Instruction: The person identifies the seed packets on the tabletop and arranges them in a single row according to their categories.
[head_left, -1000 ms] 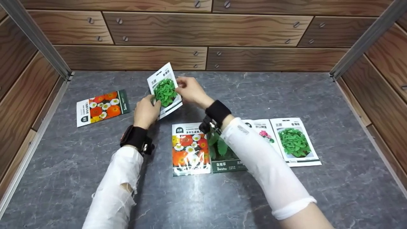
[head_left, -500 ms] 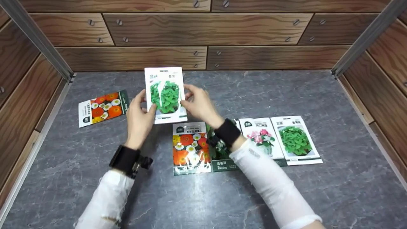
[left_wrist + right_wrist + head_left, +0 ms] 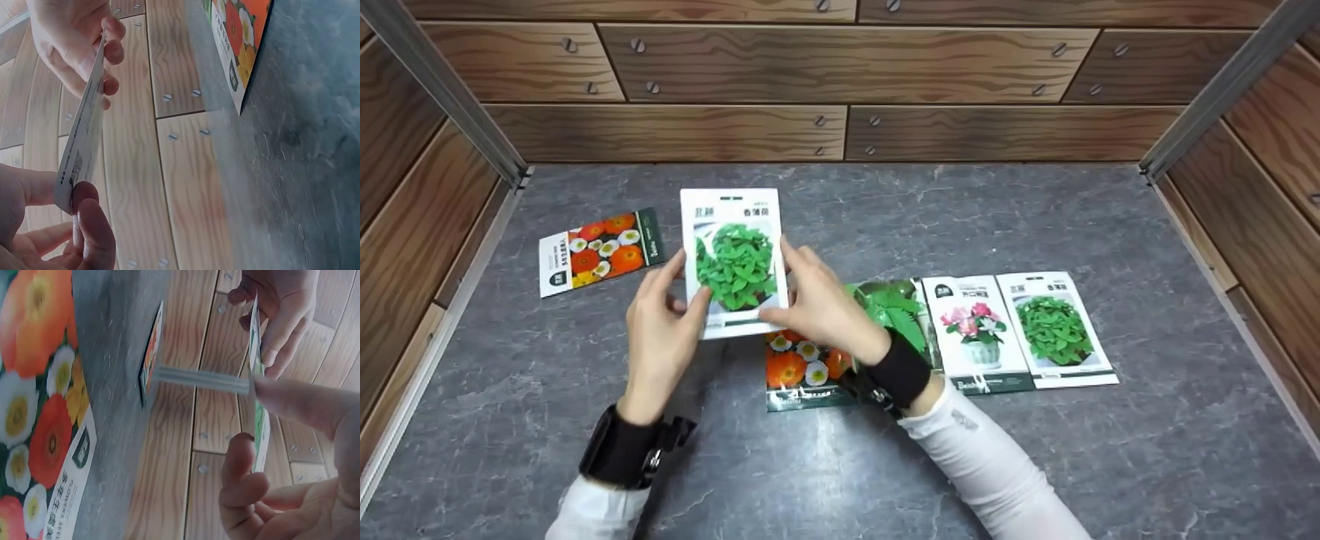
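Note:
A white seed packet (image 3: 735,262) with a green leafy plant printed on it is raised between both hands, its front toward the head camera. My left hand (image 3: 664,330) pinches its left edge, thumb on the front and fingers behind. At the right edge, my right hand (image 3: 829,304) pinches it the same way. The left wrist view shows the packet (image 3: 84,129) nearly edge-on, with print and a square code on its back. In the right wrist view the packet (image 3: 257,410) is also edge-on, between thumb and fingers.
A poppy seed packet (image 3: 600,251) lies turned sideways at the left. Along a row lie another poppy packet (image 3: 802,375), partly covered by the right hand, a green-leaf packet (image 3: 892,307), a pink-flower packet (image 3: 979,330) and a matching leafy packet (image 3: 1057,330). Wood-patterned walls (image 3: 847,67) enclose the grey surface.
The held packet has turned from tilted to facing the head camera, then come nearer and slightly left. Both hands moved with it. The packets on the surface stayed put.

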Demonstrator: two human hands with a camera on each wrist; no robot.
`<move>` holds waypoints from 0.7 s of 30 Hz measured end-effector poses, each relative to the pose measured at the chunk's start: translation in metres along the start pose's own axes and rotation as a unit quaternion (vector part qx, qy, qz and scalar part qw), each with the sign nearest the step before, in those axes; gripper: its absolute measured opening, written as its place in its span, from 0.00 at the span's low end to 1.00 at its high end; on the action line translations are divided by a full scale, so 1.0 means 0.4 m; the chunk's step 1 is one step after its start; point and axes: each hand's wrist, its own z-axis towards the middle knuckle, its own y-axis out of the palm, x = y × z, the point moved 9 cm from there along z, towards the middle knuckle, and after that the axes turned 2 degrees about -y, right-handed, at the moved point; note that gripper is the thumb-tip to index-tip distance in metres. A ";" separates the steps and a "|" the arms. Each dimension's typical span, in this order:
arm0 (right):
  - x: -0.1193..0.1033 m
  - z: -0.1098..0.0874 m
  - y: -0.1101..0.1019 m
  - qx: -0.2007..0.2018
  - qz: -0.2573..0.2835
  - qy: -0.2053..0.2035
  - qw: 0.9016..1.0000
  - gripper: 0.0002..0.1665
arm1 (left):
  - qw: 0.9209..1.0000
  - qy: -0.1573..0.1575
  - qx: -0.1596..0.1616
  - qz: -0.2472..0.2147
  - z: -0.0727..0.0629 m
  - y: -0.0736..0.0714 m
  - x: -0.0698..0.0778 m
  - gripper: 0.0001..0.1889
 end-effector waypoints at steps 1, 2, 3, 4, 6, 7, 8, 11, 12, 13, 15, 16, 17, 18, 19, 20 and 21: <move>-0.005 -0.006 0.006 -0.002 -0.002 -0.001 1.000 0.67 | 1.000 0.003 0.001 0.003 -0.008 -0.006 -0.001 0.29; -0.011 -0.011 0.012 -0.005 -0.003 -0.004 1.000 0.68 | 1.000 0.005 0.001 0.004 -0.014 -0.012 -0.002 0.29; -0.016 -0.017 0.018 -0.006 -0.008 -0.007 1.000 0.70 | 1.000 0.005 0.000 0.006 -0.021 -0.017 -0.004 0.29; -0.020 -0.022 0.023 -0.006 -0.013 -0.011 1.000 0.71 | 1.000 0.003 -0.001 0.008 -0.025 -0.020 -0.007 0.29; -0.031 -0.032 0.034 -0.006 -0.026 -0.025 0.999 0.73 | 1.000 -0.001 -0.004 0.013 -0.031 -0.029 -0.008 0.29; -0.035 -0.038 0.040 -0.008 -0.035 -0.029 0.999 0.74 | 1.000 -0.004 -0.005 0.017 -0.034 -0.034 -0.008 0.29; -0.038 -0.042 0.045 -0.011 -0.045 -0.032 0.998 0.75 | 1.000 -0.007 -0.007 0.021 -0.034 -0.039 -0.007 0.29; -0.046 -0.052 0.055 -0.020 -0.075 -0.039 0.996 0.77 | 0.999 -0.014 -0.018 0.034 -0.033 -0.049 0.000 0.29; -0.046 -0.055 0.057 -0.023 -0.085 -0.041 0.995 0.77 | 0.999 -0.016 -0.025 0.040 -0.032 -0.050 0.002 0.29; -0.047 -0.057 0.058 -0.024 -0.093 -0.041 0.995 0.77 | 0.998 -0.019 -0.033 0.046 -0.032 -0.050 0.002 0.29; -0.046 -0.059 0.060 -0.023 -0.108 -0.043 0.993 0.76 | 0.997 -0.027 -0.053 0.058 -0.030 -0.047 0.001 0.30; -0.046 -0.060 0.062 -0.022 -0.115 -0.044 0.992 0.75 | 0.995 -0.033 -0.064 0.063 -0.029 -0.044 -0.002 0.31; -0.046 -0.061 0.064 -0.021 -0.123 -0.045 0.991 0.75 | 0.994 -0.040 -0.076 0.069 -0.029 -0.041 -0.006 0.31; -0.047 -0.062 0.066 -0.021 -0.131 -0.048 0.990 0.74 | 0.992 -0.047 -0.087 0.075 -0.029 -0.039 -0.011 0.32; -0.048 -0.062 0.069 -0.021 -0.139 -0.051 0.989 0.73 | 0.991 -0.053 -0.097 0.080 -0.029 -0.038 -0.016 0.33; -0.050 -0.063 0.072 -0.022 -0.147 -0.054 0.987 0.73 | 0.989 -0.059 -0.105 0.084 -0.028 -0.037 -0.021 0.33; -0.051 -0.064 0.075 -0.023 -0.155 -0.056 0.986 0.72 | 0.988 -0.063 -0.113 0.088 -0.027 -0.036 -0.025 0.33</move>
